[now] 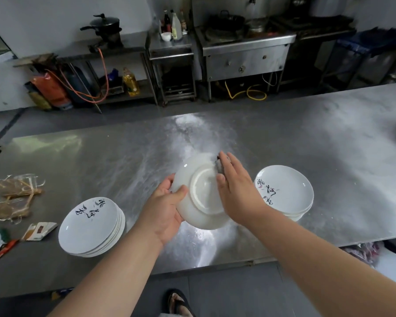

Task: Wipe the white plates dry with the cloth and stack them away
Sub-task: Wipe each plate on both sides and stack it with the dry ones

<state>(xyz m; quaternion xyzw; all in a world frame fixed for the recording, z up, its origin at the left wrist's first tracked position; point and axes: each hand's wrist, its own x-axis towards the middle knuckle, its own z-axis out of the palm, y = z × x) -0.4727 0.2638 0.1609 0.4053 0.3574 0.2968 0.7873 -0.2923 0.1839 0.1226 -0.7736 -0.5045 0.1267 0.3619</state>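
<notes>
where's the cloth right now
At the head view's centre, the dark cloth is mostly hidden under the right hand, pressed against the underside of the round white plate that the left hand grips.

head: worn on person | faces forward-down | close over steel table [124, 156]

Two hands: a left hand [165, 209] and a right hand [238, 191]. One white plate [201, 193] in the middle. Two piles of plates: near left pile [89, 227], right pile [286, 188]. One dark cloth [218, 167]. One metal table [124, 156]
</notes>
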